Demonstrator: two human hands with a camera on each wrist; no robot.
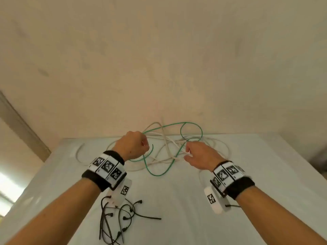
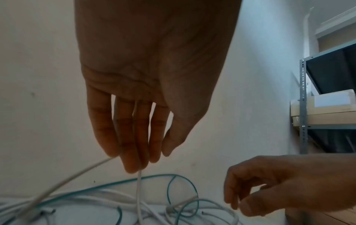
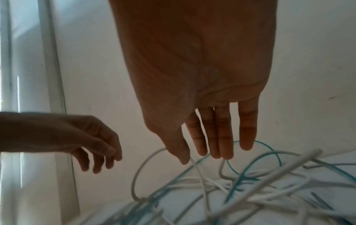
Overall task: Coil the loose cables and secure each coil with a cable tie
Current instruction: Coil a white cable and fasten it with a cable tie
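Observation:
A tangle of white cables and one green cable lies at the far side of the white table, against the wall. My left hand hangs over the tangle's left part. In the left wrist view a white cable runs taut from between its fingertips down to the pile. My right hand reaches into the right part with straight fingers, its thumb touching a white strand. Several black cable ties lie loose near the front left, under my left forearm.
A beige wall rises right behind the table. A metal shelf with flat boxes stands to the right. The table's left edge drops off beside a bright doorway.

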